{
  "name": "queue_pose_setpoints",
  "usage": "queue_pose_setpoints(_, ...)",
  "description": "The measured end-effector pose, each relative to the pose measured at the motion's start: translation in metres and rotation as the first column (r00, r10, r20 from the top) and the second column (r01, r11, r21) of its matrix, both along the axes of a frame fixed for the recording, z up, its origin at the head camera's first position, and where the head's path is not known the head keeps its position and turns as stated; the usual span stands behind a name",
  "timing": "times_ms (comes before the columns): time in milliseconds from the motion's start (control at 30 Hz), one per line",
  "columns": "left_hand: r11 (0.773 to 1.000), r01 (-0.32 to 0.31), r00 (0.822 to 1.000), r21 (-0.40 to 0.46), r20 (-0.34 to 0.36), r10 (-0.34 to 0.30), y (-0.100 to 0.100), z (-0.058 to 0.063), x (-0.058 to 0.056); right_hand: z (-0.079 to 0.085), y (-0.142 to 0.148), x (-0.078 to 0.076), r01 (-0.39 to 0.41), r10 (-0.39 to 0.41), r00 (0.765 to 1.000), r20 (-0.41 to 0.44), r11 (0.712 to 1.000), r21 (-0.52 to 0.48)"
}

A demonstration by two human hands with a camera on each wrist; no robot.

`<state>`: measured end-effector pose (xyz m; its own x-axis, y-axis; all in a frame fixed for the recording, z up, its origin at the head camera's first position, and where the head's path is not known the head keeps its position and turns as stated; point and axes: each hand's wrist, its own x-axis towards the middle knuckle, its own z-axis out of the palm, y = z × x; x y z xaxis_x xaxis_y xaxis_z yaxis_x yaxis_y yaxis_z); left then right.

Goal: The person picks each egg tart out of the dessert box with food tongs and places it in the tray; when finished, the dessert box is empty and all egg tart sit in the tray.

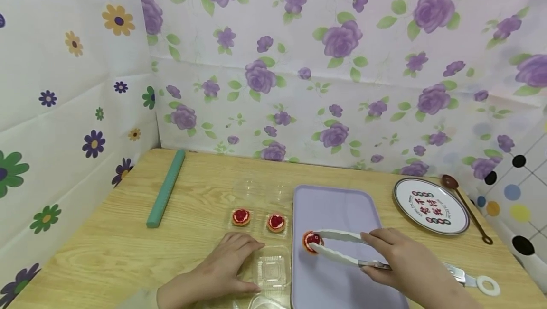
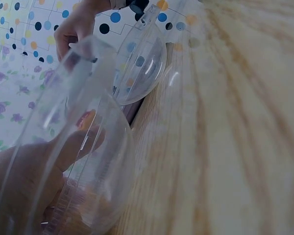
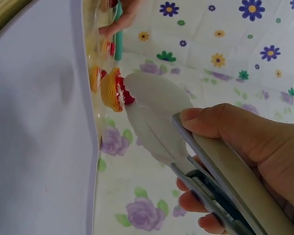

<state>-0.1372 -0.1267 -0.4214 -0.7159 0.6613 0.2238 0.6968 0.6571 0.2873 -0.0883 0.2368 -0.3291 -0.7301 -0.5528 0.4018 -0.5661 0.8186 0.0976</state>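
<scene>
Purple-flowered cloth [image 1: 260, 76] is hanging behind the wooden tabletop [image 1: 205, 195]. Tongs [image 1: 337, 256] are holding a fruit tart [image 1: 315, 239], topping facing up, over the lavender tray's [image 1: 342, 209] left side; whether tart and tray are touching is unclear. Their long axis is running right to left, white tips pointing left. Gripping them, the right hand [image 1: 401, 261] is hiding their middle. The left hand [image 1: 231, 261], fingers spread, is resting beside a clear plastic box [image 1: 272, 271]. Rightward, a plate [image 1: 459, 216] is bearing red Chinese characters and illegibly small lettering.
</scene>
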Motion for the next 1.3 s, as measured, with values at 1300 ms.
queue_pose_setpoints(1300, 1.000, 0.000, 1.000, -0.009, -0.004, 0.000, -0.001, 0.000, 0.002, -0.027, 0.073, -0.001, 0.318, -0.363, 0.829, 0.426, 0.932, 0.174)
